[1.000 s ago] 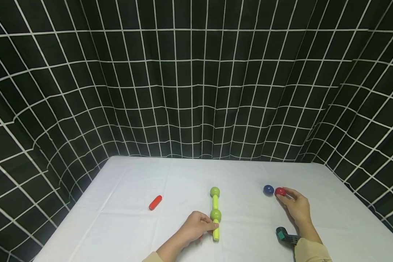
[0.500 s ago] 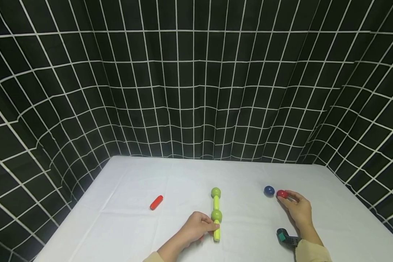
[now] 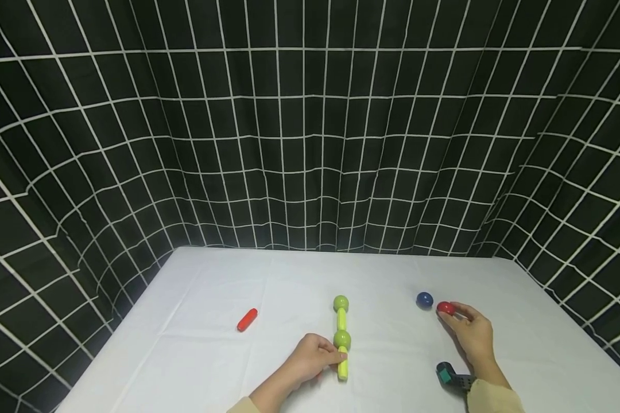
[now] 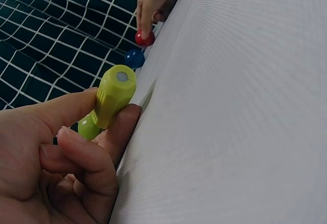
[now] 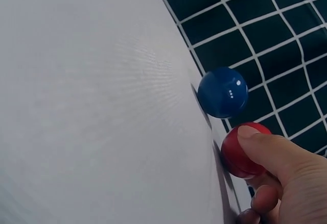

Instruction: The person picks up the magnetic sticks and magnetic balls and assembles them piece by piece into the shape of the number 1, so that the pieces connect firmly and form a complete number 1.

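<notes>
My left hand (image 3: 312,358) pinches a yellow-green rod (image 3: 343,370) between thumb and fingers. In the left wrist view a grey metal disc shows in the end of that rod (image 4: 116,94). In line beyond it lie a green ball (image 3: 342,338), a second yellow-green rod (image 3: 341,319) and another green ball (image 3: 341,303), forming a straight chain. Over on the right, my right hand (image 3: 472,335) holds a red ball (image 3: 445,308) with thumb and fingers, at the tabletop. A blue ball (image 5: 223,92) sits just beyond the red one, a small gap between them.
A red rod (image 3: 247,319) lies slantwise on the white-covered table (image 3: 201,355), left of the chain. Something small and reddish (image 3: 318,376) peeks out beneath my left hand, mostly hidden. A dark grid-patterned curtain (image 3: 310,143) surrounds the table's back and sides.
The red ball has moved slightly toward me and to the right with my right hand, widening its gap from the blue ball. My left hand and the chain look still.
</notes>
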`<control>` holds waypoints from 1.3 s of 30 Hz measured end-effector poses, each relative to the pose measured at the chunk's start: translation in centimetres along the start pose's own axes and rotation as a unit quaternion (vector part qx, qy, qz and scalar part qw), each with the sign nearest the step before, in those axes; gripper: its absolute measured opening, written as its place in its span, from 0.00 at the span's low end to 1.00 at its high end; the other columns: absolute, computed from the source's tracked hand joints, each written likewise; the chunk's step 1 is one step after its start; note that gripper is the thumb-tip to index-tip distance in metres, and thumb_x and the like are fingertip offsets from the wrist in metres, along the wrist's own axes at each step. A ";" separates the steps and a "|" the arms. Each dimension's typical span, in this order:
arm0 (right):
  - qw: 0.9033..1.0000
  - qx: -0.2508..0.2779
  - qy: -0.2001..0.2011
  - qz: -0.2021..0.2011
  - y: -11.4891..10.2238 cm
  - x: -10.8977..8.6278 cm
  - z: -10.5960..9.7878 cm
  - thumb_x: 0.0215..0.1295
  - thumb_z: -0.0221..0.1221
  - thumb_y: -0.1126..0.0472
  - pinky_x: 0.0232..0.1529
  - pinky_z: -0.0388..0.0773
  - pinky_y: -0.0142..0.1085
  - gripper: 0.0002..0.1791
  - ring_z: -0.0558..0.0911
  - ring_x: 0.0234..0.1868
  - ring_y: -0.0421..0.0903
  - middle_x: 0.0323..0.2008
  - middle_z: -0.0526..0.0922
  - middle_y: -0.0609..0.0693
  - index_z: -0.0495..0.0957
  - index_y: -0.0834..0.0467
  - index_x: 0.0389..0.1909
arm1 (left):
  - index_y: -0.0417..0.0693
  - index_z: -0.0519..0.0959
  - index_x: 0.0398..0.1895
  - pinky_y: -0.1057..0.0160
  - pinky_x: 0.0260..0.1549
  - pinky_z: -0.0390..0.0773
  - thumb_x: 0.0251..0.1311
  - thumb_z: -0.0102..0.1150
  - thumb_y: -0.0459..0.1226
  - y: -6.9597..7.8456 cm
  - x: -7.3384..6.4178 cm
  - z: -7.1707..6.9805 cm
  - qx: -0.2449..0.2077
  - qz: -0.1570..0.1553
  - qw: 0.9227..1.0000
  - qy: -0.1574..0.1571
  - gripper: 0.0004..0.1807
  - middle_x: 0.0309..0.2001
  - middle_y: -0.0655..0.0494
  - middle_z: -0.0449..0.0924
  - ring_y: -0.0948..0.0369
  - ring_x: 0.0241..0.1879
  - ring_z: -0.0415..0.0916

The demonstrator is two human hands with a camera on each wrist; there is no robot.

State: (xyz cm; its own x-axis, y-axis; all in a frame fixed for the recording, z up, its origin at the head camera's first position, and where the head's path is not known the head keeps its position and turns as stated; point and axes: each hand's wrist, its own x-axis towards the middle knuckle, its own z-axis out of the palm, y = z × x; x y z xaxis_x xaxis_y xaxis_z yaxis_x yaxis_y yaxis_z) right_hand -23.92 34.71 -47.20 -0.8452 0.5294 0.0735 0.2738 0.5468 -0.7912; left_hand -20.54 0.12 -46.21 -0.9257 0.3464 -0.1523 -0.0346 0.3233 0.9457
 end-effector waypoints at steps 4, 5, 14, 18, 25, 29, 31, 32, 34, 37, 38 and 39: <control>1.000 -0.006 0.007 -0.001 0.0 -0.3 0.0 0.57 0.62 0.47 0.30 0.63 0.36 0.31 0.66 0.26 0.41 0.36 0.78 0.57 0.71 0.61 0.57 | 0.44 0.82 0.25 0.74 0.08 0.58 0.50 0.66 0.46 0.0 0.0 0.0 -0.002 0.003 1.000 -0.004 0.13 0.15 0.57 0.78 0.69 0.08 0.56; 1.000 -0.006 0.009 -0.001 0.1 -0.4 0.1 0.57 0.63 0.47 0.31 0.63 0.36 0.32 0.66 0.27 0.42 0.41 0.78 0.59 0.71 0.61 0.57 | 0.44 0.82 0.25 0.74 0.09 0.58 0.50 0.66 0.46 -0.1 0.0 0.0 -0.003 0.004 1.000 -0.004 0.13 0.16 0.57 0.78 0.69 0.08 0.56; 1.000 -0.013 0.008 -0.004 0.1 -1.5 0.3 0.54 0.64 0.46 0.22 0.62 0.31 0.32 0.64 0.21 0.39 0.25 0.76 0.47 0.72 0.62 0.55 | 0.45 0.82 0.25 0.74 0.09 0.58 0.50 0.66 0.46 -0.4 0.2 0.1 -0.001 0.005 1.000 -0.008 0.13 0.16 0.59 0.79 0.69 0.09 0.56; 1.000 -0.006 0.006 -0.006 -0.1 -1.9 0.4 0.54 0.65 0.49 0.21 0.62 0.31 0.30 0.64 0.19 0.38 0.19 0.73 0.44 0.73 0.62 0.54 | 0.45 0.82 0.25 0.74 0.09 0.59 0.50 0.66 0.46 -0.3 0.2 0.2 0.003 0.005 1.000 -0.009 0.13 0.17 0.59 0.80 0.69 0.09 0.56; 0.999 -0.014 0.021 -0.026 -0.6 -2.7 1.1 0.54 0.65 0.48 0.23 0.62 0.30 0.29 0.65 0.19 0.39 0.36 0.81 0.58 0.74 0.61 0.53 | 0.44 0.81 0.25 0.75 0.07 0.58 0.50 0.66 0.45 -0.1 0.1 0.0 -0.002 0.004 1.000 -0.003 0.13 0.18 0.57 0.81 0.70 0.07 0.56; 0.999 -0.014 0.024 -0.029 -0.9 -3.0 1.3 0.54 0.65 0.50 0.19 0.62 0.30 0.27 0.64 0.19 0.39 0.37 0.80 0.59 0.75 0.61 0.52 | 0.44 0.81 0.26 0.76 0.07 0.58 0.51 0.66 0.45 -0.1 0.1 -0.1 -0.003 0.003 1.000 -0.005 0.13 0.18 0.58 0.81 0.70 0.08 0.57; 0.999 -0.015 0.023 -0.032 -1.1 -3.1 1.4 0.54 0.65 0.51 0.16 0.62 0.30 0.27 0.64 0.17 0.38 0.31 0.79 0.57 0.75 0.61 0.51 | 0.44 0.81 0.26 0.76 0.07 0.58 0.51 0.66 0.45 -0.1 0.1 -0.1 -0.003 0.003 1.000 -0.004 0.13 0.18 0.59 0.81 0.70 0.08 0.57; 0.999 -0.015 0.023 -0.036 -1.1 -3.1 1.4 0.54 0.65 0.51 0.17 0.62 0.30 0.26 0.64 0.17 0.38 0.32 0.80 0.56 0.75 0.61 0.51 | 0.44 0.81 0.26 0.75 0.07 0.58 0.51 0.66 0.45 -0.1 0.1 -0.1 -0.005 0.002 1.000 -0.004 0.13 0.18 0.58 0.81 0.70 0.08 0.57; 0.999 -0.015 0.021 -0.042 -1.2 -3.3 1.4 0.53 0.66 0.52 0.19 0.62 0.29 0.26 0.65 0.18 0.38 0.29 0.80 0.56 0.75 0.62 0.51 | 0.43 0.81 0.26 0.75 0.07 0.58 0.51 0.66 0.45 -0.1 0.1 -0.1 -0.009 0.002 1.000 -0.002 0.13 0.18 0.58 0.81 0.70 0.07 0.57; 0.999 -0.010 0.006 -0.044 -1.6 -3.9 1.5 0.53 0.66 0.52 0.19 0.63 0.28 0.27 0.65 0.18 0.38 0.24 0.79 0.54 0.75 0.62 0.51 | 0.43 0.81 0.26 0.75 0.07 0.58 0.51 0.66 0.44 -0.1 0.1 0.0 -0.013 0.000 1.000 0.000 0.12 0.18 0.57 0.81 0.70 0.08 0.57; 0.999 -0.005 0.000 -0.046 -1.7 -4.1 1.6 0.53 0.66 0.52 0.18 0.63 0.28 0.27 0.65 0.17 0.38 0.23 0.79 0.53 0.75 0.63 0.51 | 0.43 0.81 0.26 0.75 0.07 0.58 0.51 0.66 0.44 -0.1 0.1 0.0 -0.014 0.000 1.000 0.001 0.12 0.18 0.57 0.80 0.70 0.08 0.57; 0.999 0.000 -0.006 -0.048 -1.9 -4.4 1.7 0.53 0.66 0.52 0.17 0.64 0.28 0.28 0.66 0.16 0.38 0.20 0.77 0.51 0.74 0.63 0.51 | 0.43 0.81 0.26 0.75 0.07 0.58 0.51 0.66 0.44 -0.1 0.1 0.0 -0.014 0.000 1.000 0.002 0.12 0.18 0.57 0.80 0.70 0.08 0.57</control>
State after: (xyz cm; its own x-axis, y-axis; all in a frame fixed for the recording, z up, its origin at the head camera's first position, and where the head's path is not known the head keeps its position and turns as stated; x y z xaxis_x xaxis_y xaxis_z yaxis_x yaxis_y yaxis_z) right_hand -21.52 30.26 -47.08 -0.8733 0.4665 0.1408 0.1915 0.5942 -0.7812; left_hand -20.65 0.12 -46.32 -0.9273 0.3422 -0.1516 -0.0455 0.2991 0.9531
